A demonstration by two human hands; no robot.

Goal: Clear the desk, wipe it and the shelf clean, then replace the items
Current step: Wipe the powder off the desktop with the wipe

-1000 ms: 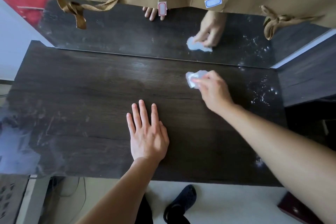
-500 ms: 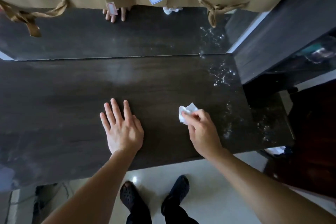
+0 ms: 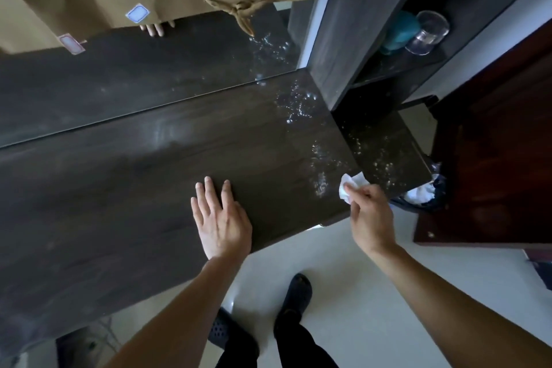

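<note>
Left grip (image 3: 221,224) flat on table (image 3: 119,188), near front edge. Right grip (image 3: 370,212) to its right, pinching tissue (image 3: 351,188) over front edge. Shelf (image 3: 397,66) at right rear, glass (image 3: 427,33) on it. Bin (image 3: 427,194) on floor past table's right end.

A head-worn camera looks steeply down, close over the desk (image 3: 119,188) and floor (image 3: 343,263).

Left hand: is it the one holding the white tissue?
No, the left hand lies flat on the desk with fingers straight, while the right hand pinches the white tissue.
</note>
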